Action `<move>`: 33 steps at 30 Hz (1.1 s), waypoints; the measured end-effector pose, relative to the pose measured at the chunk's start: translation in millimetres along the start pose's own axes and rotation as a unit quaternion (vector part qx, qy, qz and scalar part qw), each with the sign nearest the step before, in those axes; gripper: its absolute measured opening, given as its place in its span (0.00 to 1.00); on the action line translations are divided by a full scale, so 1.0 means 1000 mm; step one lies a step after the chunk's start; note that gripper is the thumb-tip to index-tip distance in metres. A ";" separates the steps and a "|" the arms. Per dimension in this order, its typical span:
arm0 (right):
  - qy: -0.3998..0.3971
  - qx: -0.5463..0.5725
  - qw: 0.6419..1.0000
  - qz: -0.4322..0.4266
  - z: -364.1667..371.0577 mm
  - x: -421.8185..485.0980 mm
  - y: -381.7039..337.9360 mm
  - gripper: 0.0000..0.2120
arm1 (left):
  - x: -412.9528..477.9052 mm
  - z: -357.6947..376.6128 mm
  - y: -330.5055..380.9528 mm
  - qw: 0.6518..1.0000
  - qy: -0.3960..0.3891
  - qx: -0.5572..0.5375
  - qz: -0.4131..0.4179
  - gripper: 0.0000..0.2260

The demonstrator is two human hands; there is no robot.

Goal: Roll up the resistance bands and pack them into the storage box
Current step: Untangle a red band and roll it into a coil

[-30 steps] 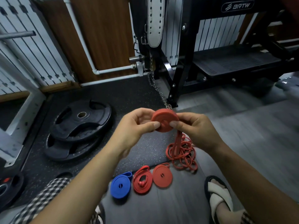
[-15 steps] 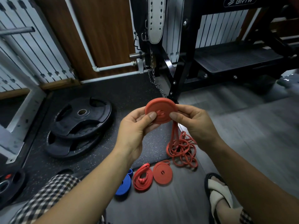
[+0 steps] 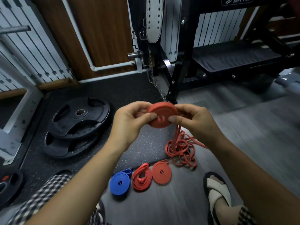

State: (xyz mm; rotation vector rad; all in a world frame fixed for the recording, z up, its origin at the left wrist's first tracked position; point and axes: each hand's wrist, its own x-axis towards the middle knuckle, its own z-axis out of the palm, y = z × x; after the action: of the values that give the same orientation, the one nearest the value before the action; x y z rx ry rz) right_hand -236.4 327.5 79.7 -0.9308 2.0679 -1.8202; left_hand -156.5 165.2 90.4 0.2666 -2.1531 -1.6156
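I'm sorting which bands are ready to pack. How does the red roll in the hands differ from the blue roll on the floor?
The red roll is pinched between the left hand and right hand; the blue roll lies flat on the floor. The red roll is unfinished, its tail hanging to a tangled pile; the blue roll is wound up, only a short end loop sticking out. Both are tight flat spirals.

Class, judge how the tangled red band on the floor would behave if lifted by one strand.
Probably floppy: the tangled red band lies in loose loops and hangs limp from the roll. Likely to snag, since its strands cross each other.
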 end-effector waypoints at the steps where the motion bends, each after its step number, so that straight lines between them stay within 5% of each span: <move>1: 0.005 0.024 1.000 0.012 0.000 0.001 0.001 0.11 | 0.000 0.001 0.001 0.998 0.012 -0.056 -0.025 0.11; 7: 0.034 0.132 0.990 0.029 0.011 0.003 0.004 0.10 | -0.011 0.015 -0.002 0.956 0.013 -0.252 -0.150 0.07; 10: 0.025 -0.042 0.999 -0.008 0.003 0.002 0.003 0.10 | -0.005 0.003 -0.003 0.993 -0.067 -0.060 -0.070 0.12; 13: -0.005 -0.204 0.977 -0.059 0.003 0.000 0.005 0.11 | -0.001 -0.004 -0.003 0.984 -0.122 0.127 -0.012 0.15; 18: -0.010 0.066 0.996 0.052 0.003 -0.001 0.000 0.11 | -0.003 0.004 0.000 0.994 -0.055 -0.064 -0.066 0.11; 27: 0.031 0.212 0.966 0.145 0.020 -0.002 0.011 0.15 | -0.008 0.017 -0.009 0.916 0.047 -0.333 -0.219 0.06; 29: 0.018 0.156 0.979 0.133 0.012 0.000 0.008 0.12 | -0.008 0.012 -0.010 0.937 0.005 -0.284 -0.204 0.08; 31: -0.008 0.065 0.992 0.107 0.005 0.000 0.004 0.08 | -0.005 0.004 -0.010 0.983 -0.059 -0.122 -0.121 0.15; 33: -0.040 -0.081 0.994 0.066 0.002 -0.002 0.004 0.09 | -0.001 -0.001 -0.010 0.991 -0.115 0.044 -0.057 0.20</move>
State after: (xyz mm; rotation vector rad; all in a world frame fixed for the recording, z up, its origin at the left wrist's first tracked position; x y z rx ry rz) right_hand -235.6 327.2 74.8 -0.8676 2.1953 -1.5439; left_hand -156.2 161.6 81.2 0.2456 -2.4256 -1.6892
